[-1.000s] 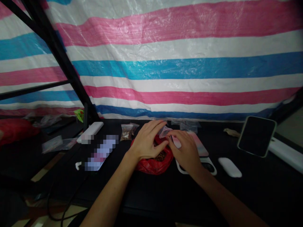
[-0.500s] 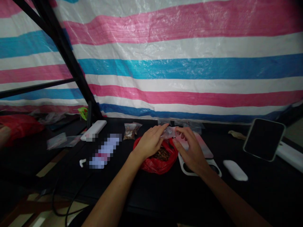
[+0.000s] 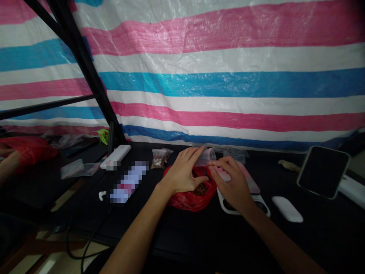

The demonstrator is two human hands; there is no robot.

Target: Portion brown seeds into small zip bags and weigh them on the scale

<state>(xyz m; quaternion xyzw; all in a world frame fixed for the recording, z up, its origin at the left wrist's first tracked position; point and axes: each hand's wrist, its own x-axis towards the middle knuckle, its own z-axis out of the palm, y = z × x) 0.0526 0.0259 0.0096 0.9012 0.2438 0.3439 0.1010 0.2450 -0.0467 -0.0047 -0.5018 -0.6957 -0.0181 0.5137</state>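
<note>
A small clear zip bag (image 3: 205,156) with a red line at its mouth is held over a red plastic bag (image 3: 188,203). Its mouth gapes toward the right. My right hand (image 3: 232,180) pinches the rim of the clear bag between thumb and fingertips. Along the clear bag's left side my left hand (image 3: 184,173) has its fingers stretched out, the thumb spread apart over the red bag. Small brown pieces (image 3: 202,188) lie inside the red bag, partly hidden by my left hand. A filled clear packet (image 3: 158,158) of brown pieces stands behind on the left.
On the black table (image 3: 182,236) lie a lit phone (image 3: 129,182), a white earbud (image 3: 102,195), a white power bank (image 3: 116,156), a kitchen-scale-like white device (image 3: 224,205), a white mouse-shaped case (image 3: 287,209) and a dark-screened phone (image 3: 323,171). Another person's hand (image 3: 11,160) is at a red bag.
My left thumb has swung away from the clear bag, down over the red bag. The clear bag's mouth has widened. The other person's hand at far left has moved further into view.
</note>
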